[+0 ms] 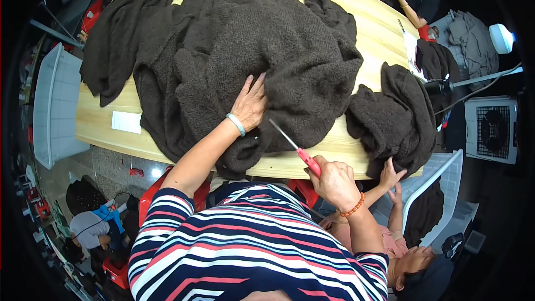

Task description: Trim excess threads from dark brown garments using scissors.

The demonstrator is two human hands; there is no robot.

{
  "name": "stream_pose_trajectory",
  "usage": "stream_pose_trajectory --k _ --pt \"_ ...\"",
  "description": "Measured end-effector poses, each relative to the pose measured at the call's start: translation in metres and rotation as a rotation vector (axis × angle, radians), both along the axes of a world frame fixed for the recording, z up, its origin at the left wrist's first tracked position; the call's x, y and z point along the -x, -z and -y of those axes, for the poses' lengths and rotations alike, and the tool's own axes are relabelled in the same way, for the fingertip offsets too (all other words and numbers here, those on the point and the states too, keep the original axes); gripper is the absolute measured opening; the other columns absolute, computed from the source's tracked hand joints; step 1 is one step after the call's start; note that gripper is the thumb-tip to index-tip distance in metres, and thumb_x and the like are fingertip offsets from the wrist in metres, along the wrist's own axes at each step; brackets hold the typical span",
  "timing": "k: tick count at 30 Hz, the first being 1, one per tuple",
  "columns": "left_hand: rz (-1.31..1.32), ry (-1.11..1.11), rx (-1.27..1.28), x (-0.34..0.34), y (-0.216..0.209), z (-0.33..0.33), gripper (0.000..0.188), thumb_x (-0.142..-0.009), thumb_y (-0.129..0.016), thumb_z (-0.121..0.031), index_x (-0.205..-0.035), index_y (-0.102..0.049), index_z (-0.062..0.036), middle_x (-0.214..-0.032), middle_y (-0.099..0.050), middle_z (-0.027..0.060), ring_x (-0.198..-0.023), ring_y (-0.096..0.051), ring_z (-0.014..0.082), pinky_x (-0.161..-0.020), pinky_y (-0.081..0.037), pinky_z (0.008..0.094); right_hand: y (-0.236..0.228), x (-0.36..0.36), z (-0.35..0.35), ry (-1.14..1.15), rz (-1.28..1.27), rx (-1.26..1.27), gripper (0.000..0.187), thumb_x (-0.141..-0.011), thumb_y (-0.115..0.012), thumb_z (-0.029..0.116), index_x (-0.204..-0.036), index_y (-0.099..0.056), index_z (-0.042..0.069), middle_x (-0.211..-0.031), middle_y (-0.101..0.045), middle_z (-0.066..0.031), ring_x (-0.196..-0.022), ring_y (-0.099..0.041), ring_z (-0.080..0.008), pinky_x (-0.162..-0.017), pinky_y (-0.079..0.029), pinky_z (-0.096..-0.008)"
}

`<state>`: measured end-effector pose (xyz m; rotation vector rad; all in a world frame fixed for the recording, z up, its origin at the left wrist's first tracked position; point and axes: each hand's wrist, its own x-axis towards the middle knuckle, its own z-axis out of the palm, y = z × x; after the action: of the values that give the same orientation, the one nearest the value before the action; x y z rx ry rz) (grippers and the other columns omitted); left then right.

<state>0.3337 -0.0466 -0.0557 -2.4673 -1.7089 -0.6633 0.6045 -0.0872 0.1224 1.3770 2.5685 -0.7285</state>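
Observation:
A large heap of dark brown knitted fabric [239, 39] lies bunched over the wooden table [103, 112] in front of me. My left hand [251, 103] rests on its near side, fingers stretched out and pressed against a fold. A pale green bangle circles that wrist. Just above the near table edge, my right hand [337, 183] is closed round a red-handled pointed tool [307, 161]. Its narrow metal end angles up and left toward the fabric, close to my left hand. Whether it is a pair of scissors I cannot tell, since my fingers cover part of the handle.
Another brown knit pile [398, 114] lies at the right, touched by a neighbouring person's hand [392, 175]. White paper [126, 122] sits on the table's left. White bins [50, 106] stand beside the table, with a lamp [501, 39] at the right. Other people sit round the far side.

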Motion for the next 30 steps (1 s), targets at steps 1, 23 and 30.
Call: stream_pose_trajectory --k 1,23,30 --pt "-0.005 -0.026 -0.024 -0.002 0.001 0.003 0.047 -0.073 -0.057 -0.014 -0.113 -0.065 0.0095 -0.143 -0.045 0.0264 -0.145 -0.024 0.0388 -0.119 -0.014 0.0561 -0.001 0.001 0.000 0.005 0.001 -0.001 0.017 -0.090 -0.061 0.023 -0.095 -0.064 0.007 -0.061 -0.064 -0.0172 -0.061 -0.067 -0.0351 -0.061 -0.052 -0.0453" --pt "0.468 0.087 -0.012 -0.043 -0.045 0.068 0.035 -0.078 -0.069 -0.016 -0.111 -0.065 -0.0063 -0.128 -0.056 0.0164 -0.129 -0.047 0.0350 -0.111 -0.035 0.0516 -0.002 0.006 -0.017 0.201 -0.097 -0.057 0.021 -0.086 -0.064 0.014 -0.107 -0.060 0.008 -0.078 -0.063 -0.0193 -0.077 -0.064 -0.0393 -0.070 -0.050 -0.0489" --pt "0.228 -0.322 0.060 0.040 0.012 0.072 0.059 -0.083 -0.067 -0.018 -0.137 -0.048 -0.0036 -0.153 -0.033 0.0216 -0.142 -0.030 0.0390 -0.114 -0.028 0.0521 0.011 0.039 -0.008 -0.084 -0.104 0.000 0.012 -0.086 -0.063 0.015 -0.096 -0.060 0.009 -0.065 -0.063 -0.0182 -0.066 -0.066 -0.0370 -0.062 -0.051 -0.0463"
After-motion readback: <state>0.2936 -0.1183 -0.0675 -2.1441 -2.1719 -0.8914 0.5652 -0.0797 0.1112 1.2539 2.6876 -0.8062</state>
